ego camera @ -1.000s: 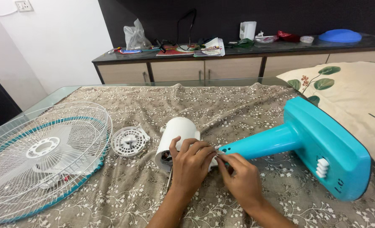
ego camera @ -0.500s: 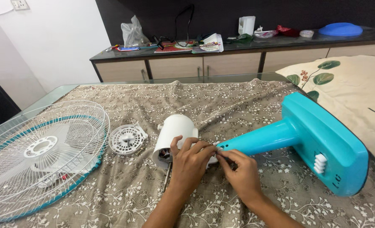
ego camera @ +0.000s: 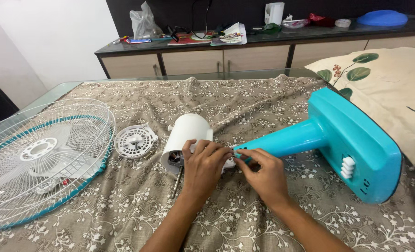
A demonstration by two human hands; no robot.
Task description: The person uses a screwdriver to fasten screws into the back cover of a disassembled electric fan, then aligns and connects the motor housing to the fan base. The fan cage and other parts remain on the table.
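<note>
The motor housing (ego camera: 187,140) lies on its side at the middle of the table, on the patterned cloth (ego camera: 244,107), with its steel shaft (ego camera: 176,183) pointing toward me. I judge it a hard, smooth plastic shell, front-heavy from the motor inside and apt to roll. The shell body is the place to take it, not the shaft. My left hand (ego camera: 203,168) is curled over its open lower end, fingers gripping the rim. My right hand (ego camera: 263,173) meets it at the joint with the teal stand (ego camera: 329,140), fingertips pinched on a small part there; what that part is I cannot tell. The stand also lies on its side, its neck toward the housing. It looks rigid, with the weight in its base. To the left lie a round white cap (ego camera: 135,141) and, further out, the wire guard (ego camera: 39,158), which looks light and easily bent.
</note>
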